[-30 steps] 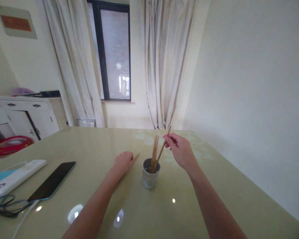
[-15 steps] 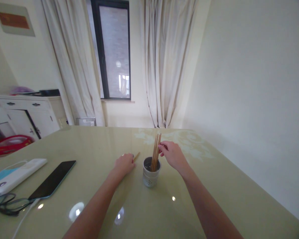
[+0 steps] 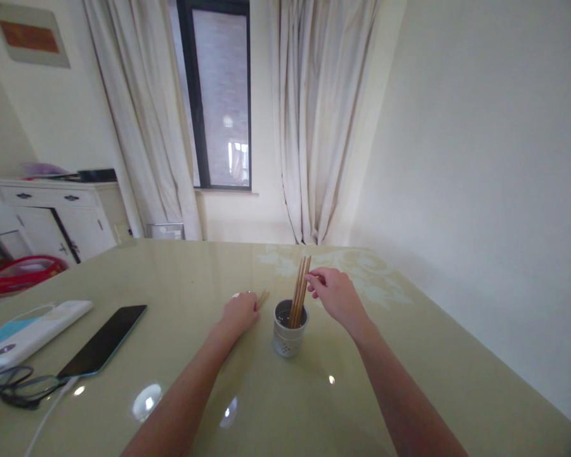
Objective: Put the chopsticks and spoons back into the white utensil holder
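The right hand is reaching over the cup from the side of the table's right edge, its thumb and forefinger apparently pinching the rightmost of the slim wooden sticks near its upper end; these sticks are standing bunched in the cup, leaning slightly toward the table's far edge and right; the left hand is resting on the tabletop on the cup's left, fingers curling, with the tips of loose sticks poking out beyond it toward the far edge; whether those fingers are pinching or merely covering them, I cannot tell; the phone is lying well apart, toward the table's left edge; the sticks are probably being light, stiff and rather slippery, prone to rolling on the glossy top; their upper ends, clear of the rim, are offering the best hold; the cup is looking hard, perhaps breakable, its outer wall suiting a steadying grasp
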Demonstrator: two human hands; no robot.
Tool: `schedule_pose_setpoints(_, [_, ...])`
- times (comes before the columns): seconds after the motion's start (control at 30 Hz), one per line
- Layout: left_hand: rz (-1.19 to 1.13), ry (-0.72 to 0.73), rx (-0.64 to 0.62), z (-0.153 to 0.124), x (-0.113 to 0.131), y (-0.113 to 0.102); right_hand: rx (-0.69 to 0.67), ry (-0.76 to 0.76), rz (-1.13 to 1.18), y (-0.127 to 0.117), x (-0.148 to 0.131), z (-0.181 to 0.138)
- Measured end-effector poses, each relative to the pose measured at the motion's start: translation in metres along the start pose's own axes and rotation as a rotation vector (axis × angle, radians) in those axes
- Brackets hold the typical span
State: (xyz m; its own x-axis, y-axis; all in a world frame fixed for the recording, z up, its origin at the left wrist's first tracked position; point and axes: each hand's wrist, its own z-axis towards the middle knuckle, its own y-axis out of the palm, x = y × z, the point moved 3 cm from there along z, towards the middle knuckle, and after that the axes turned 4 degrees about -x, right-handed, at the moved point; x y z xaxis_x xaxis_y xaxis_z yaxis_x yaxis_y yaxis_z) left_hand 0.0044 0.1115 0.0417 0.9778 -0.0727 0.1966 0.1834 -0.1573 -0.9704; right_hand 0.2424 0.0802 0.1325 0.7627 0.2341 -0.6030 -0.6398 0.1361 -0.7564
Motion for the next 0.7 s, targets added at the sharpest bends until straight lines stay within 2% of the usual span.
schedule_pose_setpoints(0.23, [-0.021,0.003,0.017,-0.002,0.004,0.001,0.087,-0.021,-0.041,-0.013,-0.006,-0.004])
schedule_pose_setpoints(0.37, [-0.142,0.046,0.028,0.001,0.001,-0.013,0.190,-0.054,0.018,-0.022,-0.015,-0.010])
schedule_pose_setpoints(0.47, [-0.485,0.199,0.076,-0.006,0.004,-0.042,0.279,-0.135,0.122,-0.027,-0.026,-0.016])
schedule_pose_setpoints(0.57, [-0.837,0.445,0.140,-0.029,0.019,-0.075,0.275,-0.216,0.303,-0.026,-0.039,-0.023])
schedule_pose_setpoints(0.63, [-0.921,0.578,0.198,-0.049,0.035,-0.091,0.225,-0.260,0.420,-0.024,-0.047,-0.026])
schedule_pose_setpoints(0.7, [-0.925,0.640,0.254,-0.065,0.049,-0.099,0.163,-0.292,0.501,-0.022,-0.054,-0.029])
